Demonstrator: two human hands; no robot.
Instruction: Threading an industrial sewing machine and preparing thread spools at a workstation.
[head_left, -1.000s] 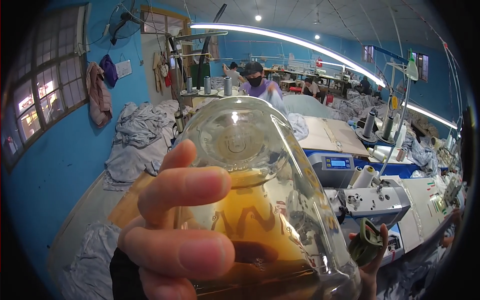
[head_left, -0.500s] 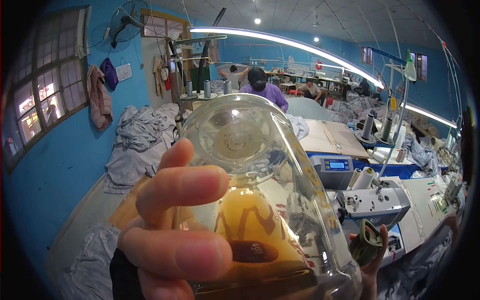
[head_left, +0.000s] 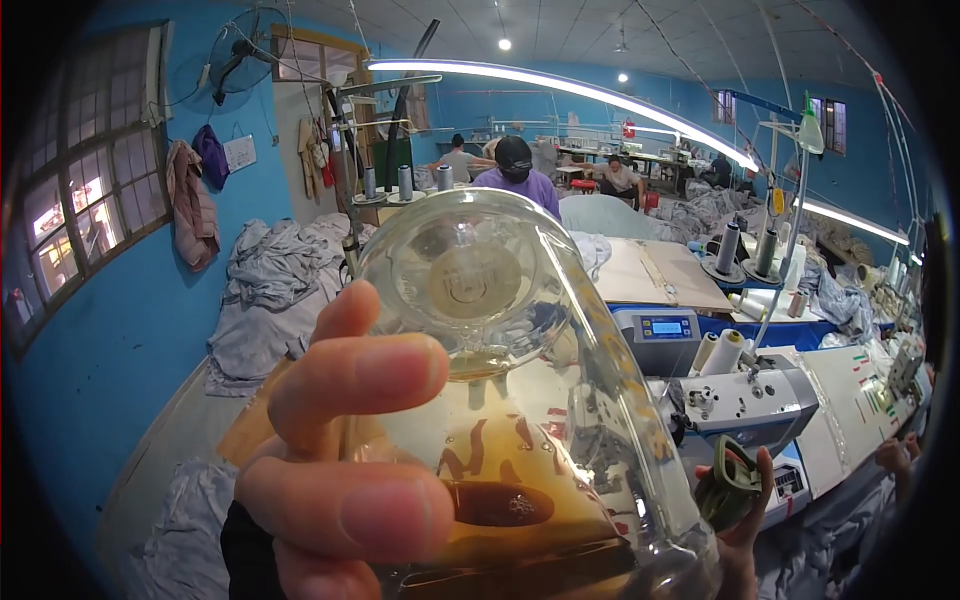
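Note:
A clear bottle [head_left: 490,400] with brown liquid in it fills the middle of the view, tilted with its round base raised and facing away from me. Dark strips, like leaves, float in the liquid. My left hand [head_left: 350,455] is wrapped round its left side, fingers in front. The bottle's mouth is out of the picture at the bottom. Lower right, my right hand [head_left: 742,545] holds a dark green lid [head_left: 730,488], its hollow side partly showing. The bottle hides part of that hand.
Beyond the bottle stands a sewing machine [head_left: 745,400] with a control box [head_left: 655,335] and thread cones [head_left: 725,350]. Grey cloth is heaped at left [head_left: 280,270]. A co-worker in purple [head_left: 520,185] sits ahead; another person's hand [head_left: 893,455] shows at far right.
The liquid in the bottle has shifted, and its amber part reaches less far toward the base. The view has moved slightly. Both hands keep their holds.

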